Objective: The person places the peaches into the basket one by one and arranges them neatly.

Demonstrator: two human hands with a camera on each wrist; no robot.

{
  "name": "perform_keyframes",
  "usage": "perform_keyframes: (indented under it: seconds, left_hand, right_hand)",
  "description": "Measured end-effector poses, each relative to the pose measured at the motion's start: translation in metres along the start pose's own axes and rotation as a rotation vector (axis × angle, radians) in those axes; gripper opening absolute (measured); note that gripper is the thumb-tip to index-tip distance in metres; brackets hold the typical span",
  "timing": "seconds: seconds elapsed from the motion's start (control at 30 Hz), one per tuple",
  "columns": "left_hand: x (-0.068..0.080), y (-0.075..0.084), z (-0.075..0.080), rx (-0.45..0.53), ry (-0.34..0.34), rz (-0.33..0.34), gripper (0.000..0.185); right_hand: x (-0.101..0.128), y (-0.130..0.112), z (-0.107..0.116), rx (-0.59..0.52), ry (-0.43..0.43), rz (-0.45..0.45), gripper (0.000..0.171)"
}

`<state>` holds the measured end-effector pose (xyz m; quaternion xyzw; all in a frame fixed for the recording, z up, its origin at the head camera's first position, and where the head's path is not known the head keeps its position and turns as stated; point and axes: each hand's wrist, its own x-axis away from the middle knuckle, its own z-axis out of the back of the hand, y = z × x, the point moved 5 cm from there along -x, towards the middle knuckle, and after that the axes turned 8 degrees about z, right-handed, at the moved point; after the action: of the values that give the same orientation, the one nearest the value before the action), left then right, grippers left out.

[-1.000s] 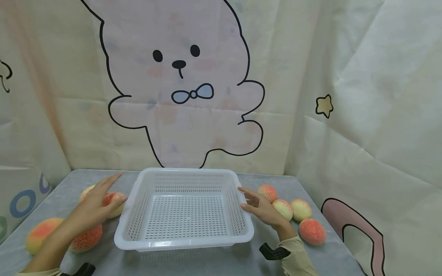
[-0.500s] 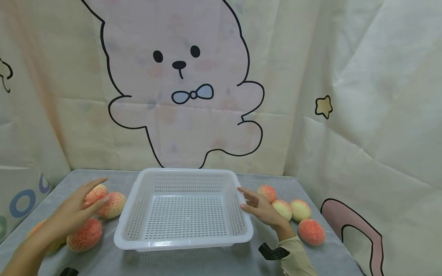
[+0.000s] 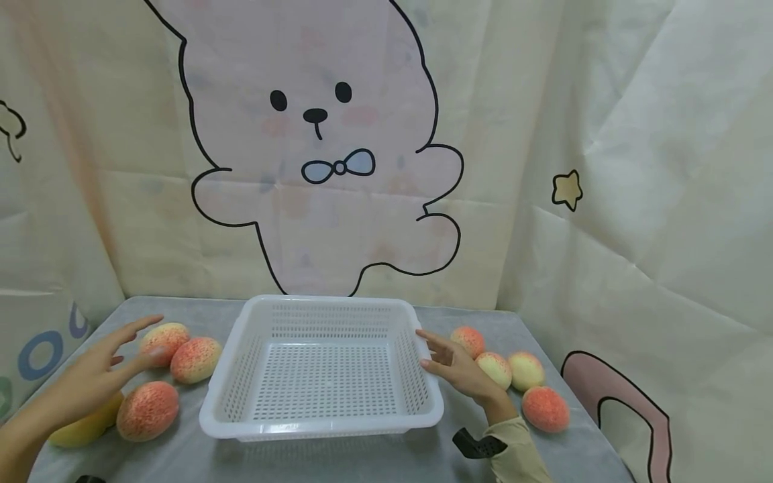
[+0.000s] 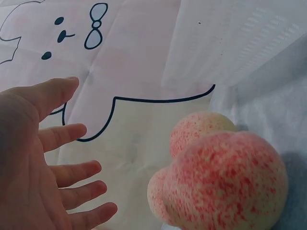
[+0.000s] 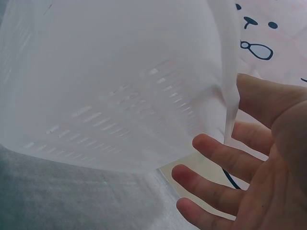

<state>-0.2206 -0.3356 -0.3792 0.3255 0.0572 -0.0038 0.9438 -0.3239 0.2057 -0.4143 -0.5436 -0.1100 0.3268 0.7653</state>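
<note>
A white perforated plastic basket stands in the middle of the table. My right hand touches its right rim. In the right wrist view, the thumb and index fingertips of that hand meet the rim, and the other fingers stretch out beneath it. At the left, my left hand hovers with spread, relaxed fingers and holds nothing. It is nearest to a speckled peach, with another peach beside that one and a redder peach nearer me. The left wrist view shows the peaches apart from the fingers.
Right of the basket lie several more peaches, among them a red one and a pale one. A yellow fruit is partly hidden under my left forearm. Printed curtains hang behind the grey-covered table.
My left hand has moved left, away from the basket, uncovering the peaches beneath it. My right hand and the basket stay where they were.
</note>
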Motion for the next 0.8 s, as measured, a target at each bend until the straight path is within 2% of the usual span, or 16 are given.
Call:
perform_keyframes:
  seconds: [0.1, 0.27, 0.5, 0.67, 0.8]
  left_hand:
    - [0.003, -0.006, 0.003, 0.013, 0.005, -0.005, 0.065]
    - [0.007, -0.017, 0.009, 0.023, -0.002, 0.028, 0.066]
    - [0.012, -0.033, 0.021, -0.039, -0.021, 0.110, 0.072]
    - [0.012, -0.069, 0.021, -0.040, -0.058, 0.116, 0.077]
    - [0.016, -0.096, 0.015, -0.015, -0.042, 0.045, 0.075]
  right_hand:
    - [0.001, -0.001, -0.001, -0.003, -0.003, 0.012, 0.068]
    - [0.001, -0.001, -0.003, -0.003, 0.002, 0.015, 0.067]
    - [0.002, -0.002, -0.003, -0.013, -0.004, 0.024, 0.067]
    - [0.002, -0.002, -0.002, -0.005, 0.001, 0.024, 0.067]
    - [0.004, 0.000, 0.000, 0.001, 0.006, 0.014, 0.066]
